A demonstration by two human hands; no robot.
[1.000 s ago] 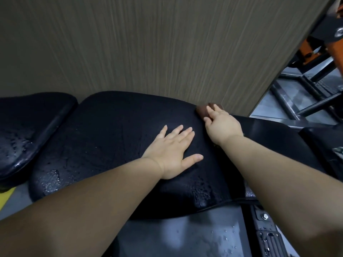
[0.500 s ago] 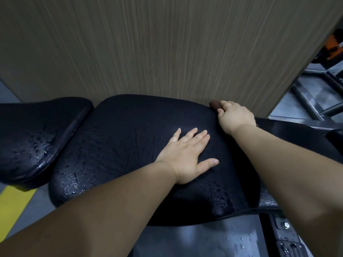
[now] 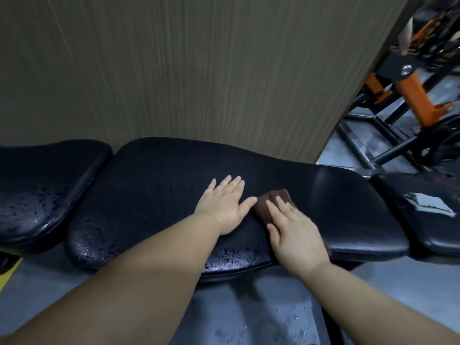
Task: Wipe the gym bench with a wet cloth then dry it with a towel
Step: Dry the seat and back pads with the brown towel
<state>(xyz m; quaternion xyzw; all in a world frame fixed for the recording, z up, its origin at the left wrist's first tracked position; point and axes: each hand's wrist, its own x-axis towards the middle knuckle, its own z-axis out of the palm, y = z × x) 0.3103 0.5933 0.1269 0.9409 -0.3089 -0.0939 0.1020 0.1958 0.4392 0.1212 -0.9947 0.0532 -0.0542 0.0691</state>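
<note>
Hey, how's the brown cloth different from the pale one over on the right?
The brown cloth is dark; the pale cloth is grey-white. The brown cloth lies under the right hand on the middle pad; the pale cloth lies untouched on the far right pad. Both rest on black pads.

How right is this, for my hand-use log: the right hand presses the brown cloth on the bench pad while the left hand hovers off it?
Not quite. In the head view the left hand lies flat on the bench pad, beside the brown cloth, not off it. The right hand does press the cloth.
</note>
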